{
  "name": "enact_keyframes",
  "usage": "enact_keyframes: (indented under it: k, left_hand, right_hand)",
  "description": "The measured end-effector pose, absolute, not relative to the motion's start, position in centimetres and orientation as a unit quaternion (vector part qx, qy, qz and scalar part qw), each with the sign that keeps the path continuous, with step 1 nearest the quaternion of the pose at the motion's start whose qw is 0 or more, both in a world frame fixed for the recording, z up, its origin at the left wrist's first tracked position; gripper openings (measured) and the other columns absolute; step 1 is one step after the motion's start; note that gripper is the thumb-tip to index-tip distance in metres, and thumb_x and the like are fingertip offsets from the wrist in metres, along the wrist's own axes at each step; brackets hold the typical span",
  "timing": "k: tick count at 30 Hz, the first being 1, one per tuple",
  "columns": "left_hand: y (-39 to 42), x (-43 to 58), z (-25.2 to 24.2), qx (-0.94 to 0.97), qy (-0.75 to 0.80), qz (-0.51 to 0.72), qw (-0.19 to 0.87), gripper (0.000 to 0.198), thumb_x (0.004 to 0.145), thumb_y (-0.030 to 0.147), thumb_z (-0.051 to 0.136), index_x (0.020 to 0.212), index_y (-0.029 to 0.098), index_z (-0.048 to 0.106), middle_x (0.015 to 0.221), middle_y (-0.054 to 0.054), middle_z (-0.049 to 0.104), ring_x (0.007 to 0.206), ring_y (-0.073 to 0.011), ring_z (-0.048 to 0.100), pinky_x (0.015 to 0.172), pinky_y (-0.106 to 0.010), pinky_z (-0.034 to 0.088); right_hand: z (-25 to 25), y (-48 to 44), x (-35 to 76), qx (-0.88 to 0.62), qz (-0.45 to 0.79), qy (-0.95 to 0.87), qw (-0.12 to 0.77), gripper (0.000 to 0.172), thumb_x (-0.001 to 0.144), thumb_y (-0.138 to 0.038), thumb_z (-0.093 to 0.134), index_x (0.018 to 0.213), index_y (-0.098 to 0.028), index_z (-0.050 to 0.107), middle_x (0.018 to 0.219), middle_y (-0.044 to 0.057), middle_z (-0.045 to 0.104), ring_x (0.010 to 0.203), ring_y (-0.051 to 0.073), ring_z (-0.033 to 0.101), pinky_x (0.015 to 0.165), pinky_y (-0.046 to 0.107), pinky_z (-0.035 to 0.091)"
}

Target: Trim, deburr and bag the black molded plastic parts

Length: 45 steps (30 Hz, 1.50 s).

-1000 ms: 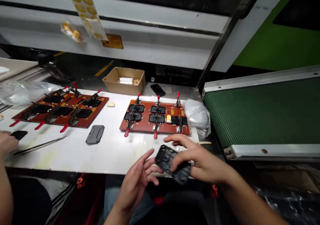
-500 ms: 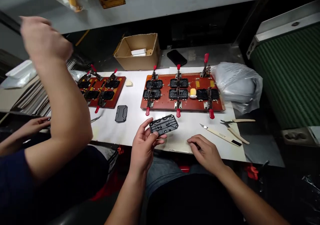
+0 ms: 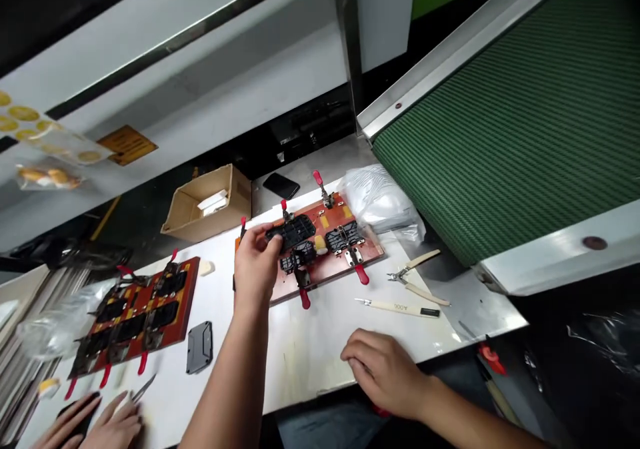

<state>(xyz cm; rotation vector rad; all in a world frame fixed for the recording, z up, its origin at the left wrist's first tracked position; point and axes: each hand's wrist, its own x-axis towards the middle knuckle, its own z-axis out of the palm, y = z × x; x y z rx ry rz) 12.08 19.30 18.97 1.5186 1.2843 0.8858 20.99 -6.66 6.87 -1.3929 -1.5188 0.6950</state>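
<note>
L hand (image 3: 256, 262) grips a black ribbed panel (image 3: 299, 230) at one short end, pinched btwn thumb and fingers, prob. so most of the ribbing is unobstructed; the panel is over the red-brown clamp board (image 3: 325, 274), contact w/ it unclear. R hand (image 3: 385, 372) rests nr the front edge of the white worktop (image 3: 300, 356), fingers loosely curled in, nothing seen in them, likely idle. On the board, a fitted black panel (image 3: 336, 239) lies under a red-handled toggle clamp (image 3: 361, 274), presumably vs. shifting; the handle points twd the wearer, prob. for easy reach. A yellow-and-white pad (image 3: 320, 244) sits beside that panel. Craft knife (image 3: 400, 308) & side cutters (image 3: 425, 258) lie nr the board's R end, seemingly for R-hand access; grey panel (image 3: 200, 347) lies flat to the L, apart from the board
</note>
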Motion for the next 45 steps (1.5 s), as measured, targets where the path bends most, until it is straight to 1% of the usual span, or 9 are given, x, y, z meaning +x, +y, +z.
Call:
enact_keyframes:
  k: [5,9,13,20,25,29,31,39,45]
  left_hand:
    - [24.6,18.7,16.4,0.631,0.542,0.227,0.506,0.026,0.089,0.014,0.064,0.114,0.018,0.058,0.095,-0.005,0.067,0.064,-0.0141,0.071,0.063,-0.029,0.062]
    - [25.4,21.3,15.0,0.646,0.541,0.148,0.518,0.026,0.091,0.015,0.064,0.116,0.020,0.056,0.102,-0.008,0.071,0.062,-0.0156,0.073,0.052,-0.024,0.056]
    - [26.0,22.5,15.0,0.673,0.544,0.112,0.489,0.028,0.090,0.015,0.065,0.117,0.020,0.058,0.087,-0.006,0.073,0.050,-0.0125,0.065,0.045,-0.019,0.047]
    - [26.0,23.1,14.7,0.717,0.536,0.073,0.439,0.031,0.093,0.021,0.063,0.123,0.022,0.058,0.094,-0.007,0.076,0.062,-0.0162,0.072,0.051,-0.022,0.048]
    - [25.5,23.7,14.6,0.784,0.545,0.055,0.292,0.029,0.086,0.028,0.072,0.115,0.024,0.068,0.094,-0.009,0.076,0.089,-0.0268,0.073,0.078,-0.036,0.055]
    - [25.1,23.6,14.8,0.826,0.527,0.035,0.197,0.028,0.085,0.036,0.072,0.110,0.024,0.073,0.120,-0.015,0.072,0.116,-0.0360,0.065,0.097,-0.044,0.048]
    - [25.0,23.5,14.7,0.833,0.522,0.020,0.179,0.028,0.086,0.038,0.071,0.108,0.023,0.073,0.126,-0.016,0.069,0.116,-0.0354,0.064,0.095,-0.043,0.048]
    - [26.6,24.5,13.9,0.830,0.523,0.009,0.195,0.028,0.082,0.034,0.074,0.107,0.022,0.072,0.112,-0.013,0.074,0.105,-0.0306,0.068,0.088,-0.038,0.049]
    - [29.1,24.2,13.7,0.812,0.514,0.045,0.273,0.028,0.085,0.036,0.080,0.101,0.016,0.071,0.094,-0.006,0.073,0.083,-0.0194,0.067,0.084,-0.037,0.054]
  right_hand:
    - [6.6,-6.7,21.2,-0.561,0.292,-0.607,0.481,0.026,0.090,-0.010,0.051,0.106,-0.022,0.067,0.096,0.004,0.070,0.081,0.018,0.067,0.072,0.029,0.049]
    - [6.4,-6.4,21.5,-0.549,0.293,-0.600,0.502,0.028,0.087,-0.008,0.049,0.102,-0.022,0.067,0.093,0.003,0.070,0.078,0.017,0.067,0.070,0.028,0.050]
    - [6.1,-6.1,21.6,-0.538,0.287,-0.607,0.510,0.028,0.083,-0.008,0.050,0.100,-0.022,0.068,0.090,0.003,0.070,0.074,0.017,0.067,0.067,0.028,0.049]
    - [5.3,-6.1,21.2,-0.532,0.281,-0.610,0.515,0.030,0.079,-0.006,0.050,0.097,-0.023,0.068,0.086,0.002,0.070,0.070,0.015,0.068,0.063,0.024,0.050]
    - [4.8,-5.9,21.0,-0.535,0.283,-0.607,0.514,0.031,0.078,-0.005,0.051,0.096,-0.023,0.068,0.085,0.002,0.070,0.069,0.014,0.068,0.063,0.022,0.052]
    - [4.4,-6.1,20.9,-0.540,0.284,-0.601,0.517,0.031,0.077,-0.005,0.051,0.095,-0.023,0.068,0.084,0.002,0.070,0.067,0.014,0.067,0.062,0.022,0.051]
    - [4.3,-6.3,20.9,-0.539,0.297,-0.601,0.510,0.032,0.078,-0.004,0.053,0.097,-0.024,0.069,0.087,0.002,0.071,0.069,0.014,0.068,0.063,0.022,0.052]
    - [4.8,-6.0,20.8,-0.542,0.296,-0.593,0.517,0.033,0.075,-0.004,0.053,0.095,-0.025,0.070,0.084,0.001,0.071,0.066,0.014,0.067,0.061,0.021,0.052]
    - [4.4,-6.0,21.0,-0.537,0.304,-0.591,0.519,0.030,0.077,-0.004,0.054,0.095,-0.024,0.069,0.084,0.001,0.069,0.066,0.013,0.065,0.060,0.020,0.050]
